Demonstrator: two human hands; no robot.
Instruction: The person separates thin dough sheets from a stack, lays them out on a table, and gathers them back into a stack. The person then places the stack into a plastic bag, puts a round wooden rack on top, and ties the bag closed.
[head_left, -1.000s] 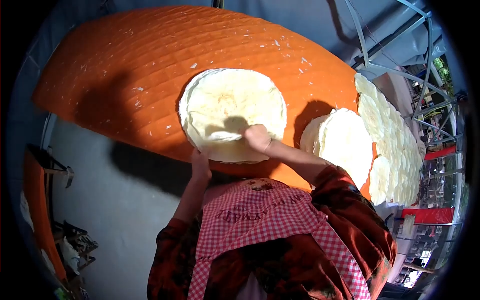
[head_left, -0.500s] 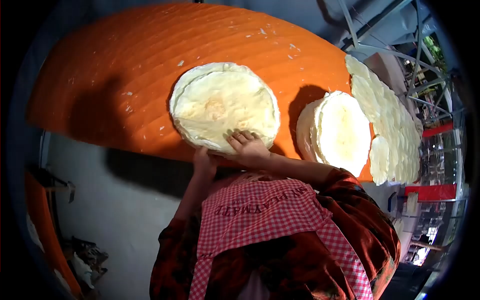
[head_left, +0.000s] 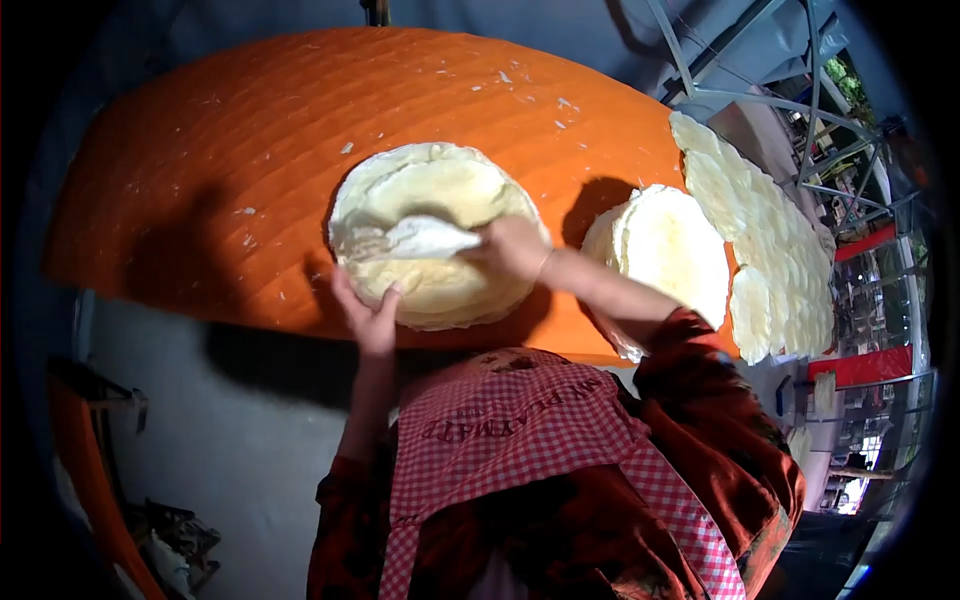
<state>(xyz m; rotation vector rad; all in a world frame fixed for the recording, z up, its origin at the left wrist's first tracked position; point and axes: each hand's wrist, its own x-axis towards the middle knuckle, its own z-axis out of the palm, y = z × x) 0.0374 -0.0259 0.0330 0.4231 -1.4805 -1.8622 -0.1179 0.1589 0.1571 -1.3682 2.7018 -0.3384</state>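
Note:
A stack of round, pale flat sheets (head_left: 430, 300) lies on the orange quilted cloth (head_left: 260, 130). My right hand (head_left: 513, 248) is closed on the edge of the top sheet (head_left: 425, 238), which is lifted and folded over above the stack, blurred by motion. At the stack's near left edge is my left hand (head_left: 371, 310), its thumb and fingers apart, touching the rim. To the right stands a second, taller stack of round sheets (head_left: 675, 250), brightly lit, beside my right forearm.
Overlapping round sheets (head_left: 775, 250) cover the far right end of the table. Metal frame bars (head_left: 780, 98) rise at the upper right. At the lower left stands another orange-covered surface (head_left: 85, 460). Small white flakes are scattered on the cloth.
My right hand has gone from lying spread on the stack's near edge to gripping a lifted sheet farther up. My left hand has shifted left along the rim, its thumb now apart.

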